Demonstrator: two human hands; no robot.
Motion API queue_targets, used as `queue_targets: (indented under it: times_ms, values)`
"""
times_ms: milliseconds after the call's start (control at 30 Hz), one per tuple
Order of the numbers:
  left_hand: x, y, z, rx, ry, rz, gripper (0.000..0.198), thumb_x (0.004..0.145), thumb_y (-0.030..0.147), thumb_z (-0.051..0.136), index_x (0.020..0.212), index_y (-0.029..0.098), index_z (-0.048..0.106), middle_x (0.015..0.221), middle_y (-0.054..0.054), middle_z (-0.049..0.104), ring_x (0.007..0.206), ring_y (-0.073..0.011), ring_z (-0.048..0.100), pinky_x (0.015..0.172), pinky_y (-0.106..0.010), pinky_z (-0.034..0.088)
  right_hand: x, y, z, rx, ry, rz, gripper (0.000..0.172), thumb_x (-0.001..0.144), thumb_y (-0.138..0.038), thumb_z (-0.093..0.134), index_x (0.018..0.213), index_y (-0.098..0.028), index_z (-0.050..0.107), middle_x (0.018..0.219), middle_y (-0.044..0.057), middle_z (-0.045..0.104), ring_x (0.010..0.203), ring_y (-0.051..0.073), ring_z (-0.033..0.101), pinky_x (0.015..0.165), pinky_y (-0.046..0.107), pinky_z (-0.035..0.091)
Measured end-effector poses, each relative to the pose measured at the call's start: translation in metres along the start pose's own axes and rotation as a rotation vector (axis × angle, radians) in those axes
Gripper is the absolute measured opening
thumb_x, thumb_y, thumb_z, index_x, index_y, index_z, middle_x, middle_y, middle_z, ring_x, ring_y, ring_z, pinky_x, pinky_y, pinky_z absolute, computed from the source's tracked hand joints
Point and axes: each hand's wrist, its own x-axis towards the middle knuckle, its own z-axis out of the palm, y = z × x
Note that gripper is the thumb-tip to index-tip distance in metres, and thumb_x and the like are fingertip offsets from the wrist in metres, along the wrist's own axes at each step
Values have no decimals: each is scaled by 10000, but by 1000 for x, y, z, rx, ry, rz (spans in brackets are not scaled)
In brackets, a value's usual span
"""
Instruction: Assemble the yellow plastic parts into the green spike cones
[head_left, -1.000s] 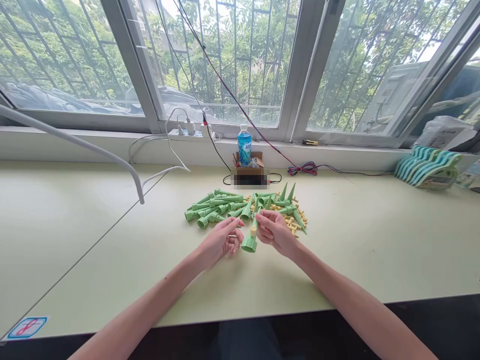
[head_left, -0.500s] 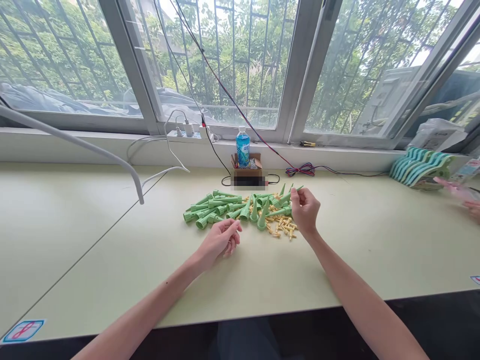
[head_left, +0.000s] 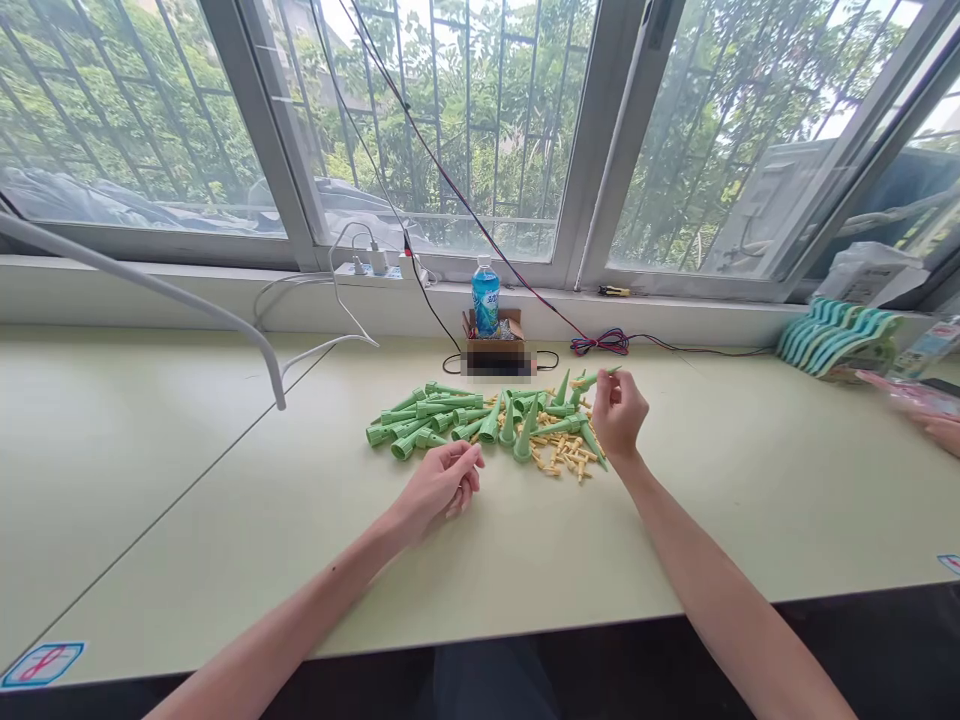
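A heap of green plastic cone spikes (head_left: 442, 418) lies on the pale green table (head_left: 225, 500), with small yellow pieces (head_left: 566, 455) scattered at its right side. My right hand (head_left: 619, 415) is raised over the right edge of the heap, fingers closed on one green spike (head_left: 600, 378) whose tip points right. My left hand (head_left: 442, 482) rests on the table just in front of the heap, fingers loosely curled, with nothing visible in them.
A blue-labelled water bottle (head_left: 486, 295) and a small cardboard box (head_left: 496, 350) stand behind the heap by the window sill. Cables (head_left: 600, 342) run along the sill. Teal stacked items (head_left: 836, 340) sit far right, where another person's hand (head_left: 934, 428) shows.
My right hand set down the spike it held near the left hand, reached to the right side of the heap and picked up another green spike. The left hand barely moved.
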Motion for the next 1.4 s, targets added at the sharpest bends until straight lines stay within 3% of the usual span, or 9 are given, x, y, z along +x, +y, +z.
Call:
queue_targets:
  times_ms: [167, 400, 633, 800, 1100, 1400]
  values:
    - [0, 0, 1, 7, -4, 14, 408, 879, 559, 556, 785, 162, 562, 584, 14, 577, 385, -54, 454, 335, -143, 302, -4, 2, 5, 17, -111, -15, 345, 977, -438, 437, 769, -181, 537, 640, 9, 567, 499, 120, 476, 552, 238, 361]
    - [1, 0, 1, 47, 10, 43, 416, 861, 571, 564, 767, 166, 561, 570, 22, 574, 350, -56, 441, 333, -163, 304, -11, -5, 7, 56, -170, -15, 368, 971, -477, 428, 789, -180, 544, 665, 19, 581, 501, 118, 476, 536, 231, 377]
    - [2, -5, 3, 134, 28, 102, 421, 876, 567, 534, 758, 163, 557, 573, 19, 565, 362, -61, 446, 340, -162, 303, 5, -40, 2, 133, -153, -15, 354, 974, -473, 437, 788, -186, 527, 655, 2, 550, 498, 111, 487, 508, 222, 369]
    - [3, -6, 3, 162, 30, 115, 430, 885, 574, 513, 761, 165, 556, 580, 19, 567, 365, -62, 452, 343, -163, 297, 25, -63, 10, 184, -316, -76, 358, 974, -457, 443, 740, -192, 500, 639, -5, 543, 457, 95, 433, 492, 228, 333]
    - [4, -7, 3, 163, 21, 114, 427, 879, 576, 514, 765, 167, 565, 580, 17, 565, 363, -69, 459, 345, -170, 298, 6, -47, 21, 141, -530, -106, 333, 971, -442, 432, 758, -200, 516, 656, 6, 561, 494, 122, 459, 535, 243, 349]
    - [4, -8, 2, 181, 19, 112, 423, 892, 566, 501, 768, 166, 560, 581, 18, 557, 371, -71, 465, 345, -166, 296, 3, -48, 18, 141, -486, -15, 312, 935, -477, 501, 900, -181, 595, 644, -2, 597, 476, 123, 496, 542, 244, 386]
